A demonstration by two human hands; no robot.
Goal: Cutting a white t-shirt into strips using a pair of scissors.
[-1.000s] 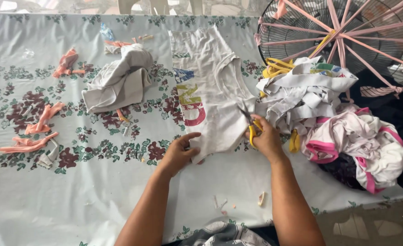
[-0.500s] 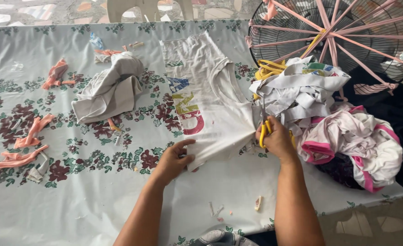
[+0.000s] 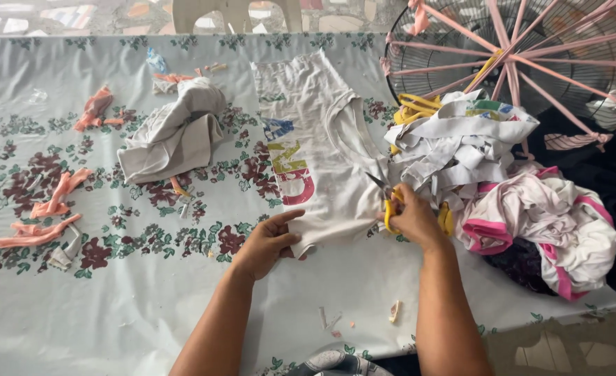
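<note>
Seen from above: white T-shirt (image 3: 322, 146) with coloured lettering, laid flat on floral tablecloth (image 3: 113, 292). Left hand (image 3: 266, 242) pressed on the shirt's near hem; right hand (image 3: 412, 217) closed round yellow-handled scissors (image 3: 386, 200), blades parted at the shirt's right edge. Just right of that hand, heap of white fabric strips (image 3: 461, 139), then pink-trimmed white garments (image 3: 551, 223). Farther left, crumpled grey-white cloth (image 3: 172, 132) and orange fabric scraps (image 3: 50, 202). Black fan grille (image 3: 461, 21) tied with pink strips at top right.
</note>
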